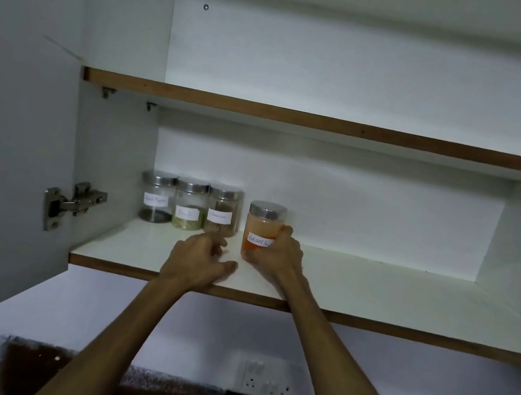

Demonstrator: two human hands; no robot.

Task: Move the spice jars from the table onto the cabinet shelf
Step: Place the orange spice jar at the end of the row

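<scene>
Both of your forearms rise from the bottom of the view toward the lower cabinet shelf [144, 257]. Your right hand [277, 252] grips the orange spice jar [262, 229], fingers curled round its right side and thumb low on its front; the label is partly covered. That jar stands upright, long axis vertical, on or just above the shelf board; contact at its base is hidden by your hand.

Your left hand [199, 259] holds nothing. Its fingers are loosely curled and slightly apart, the heel resting near the shelf's front edge, fingertips pointing toward the row.

Three steel-lidded jars [190, 204] already stand at the back left, side by side and touching or nearly so. The orange jar sits just right of them and forward, with a narrow gap to the nearest.

Judgement: the coming move is a short push back and left to close that gap. Your right hand is the one placed for it; watch the neighbouring jar.
</scene>
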